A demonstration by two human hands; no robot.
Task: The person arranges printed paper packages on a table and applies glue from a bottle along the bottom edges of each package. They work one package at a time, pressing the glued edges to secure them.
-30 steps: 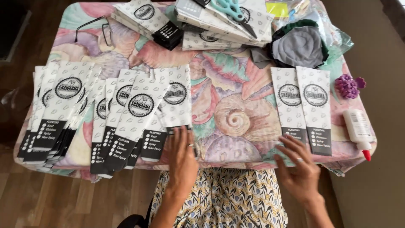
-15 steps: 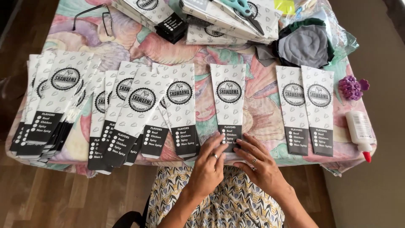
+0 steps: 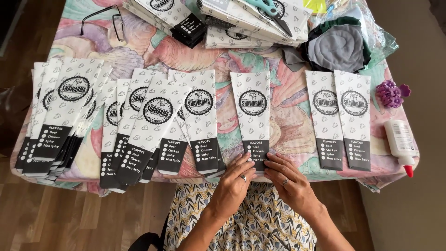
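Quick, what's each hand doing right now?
Left hand: open, fingers pressing the bottom of the middle paper sleeve.
Right hand: open, fingertips on the same sleeve.

Paper sleeve [image 3: 252,118] lower edge hidden under both hands, stacked sleeves [image 3: 251,16] and scissors [image 3: 272,10] cut off by top edge, fanned sleeves [image 3: 69,116] largely overlapped, forearms cropped at bottom edge

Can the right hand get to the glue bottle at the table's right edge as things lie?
Probably yes. The right hand rests on the bottom end of the middle paper sleeve. The glue bottle lies on that side, uncovered; only two flat sleeves lie between, easily passed over.
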